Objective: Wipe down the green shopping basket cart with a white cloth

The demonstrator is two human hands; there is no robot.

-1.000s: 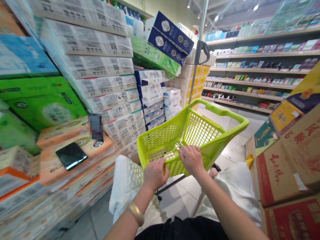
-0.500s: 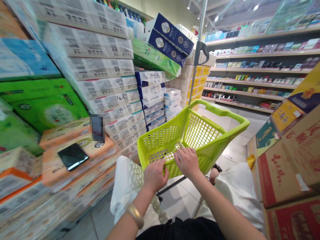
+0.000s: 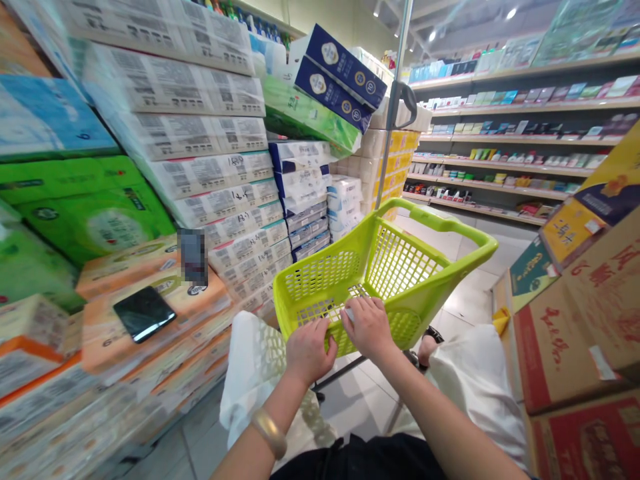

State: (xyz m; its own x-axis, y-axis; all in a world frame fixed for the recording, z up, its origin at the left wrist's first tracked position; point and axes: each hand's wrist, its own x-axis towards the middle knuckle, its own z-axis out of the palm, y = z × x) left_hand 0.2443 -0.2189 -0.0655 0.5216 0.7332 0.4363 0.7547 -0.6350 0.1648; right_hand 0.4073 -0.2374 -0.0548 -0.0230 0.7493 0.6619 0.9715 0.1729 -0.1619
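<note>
A lime-green shopping basket cart (image 3: 430, 297) with perforated sides stands before me, and its floor shows bare. My left hand (image 3: 309, 353) is closed over the basket's near rim, fingers curled inward and thumb on the outside. Just to its right, my right hand (image 3: 367, 325) grips the same rim. A small pale patch shows beside the right fingers, too little to name. The cart's raised handle bar (image 3: 445, 227) lies on the far side, away from both hands. A gold bangle (image 3: 269, 433) circles my left wrist.
Wrapped tissue packs (image 3: 200, 133) rise in stacks on the left. A black phone (image 3: 145, 313) lies on orange packs (image 3: 100, 340). Cardboard boxes (image 3: 555, 353) line the right side. Stocked shelves (image 3: 500, 140) stand behind, and a metal pole (image 3: 387, 160) rises beyond the cart.
My right hand has slid slightly left along the rim, closer to my left hand. The left hand and the cart stay nearly in place.
</note>
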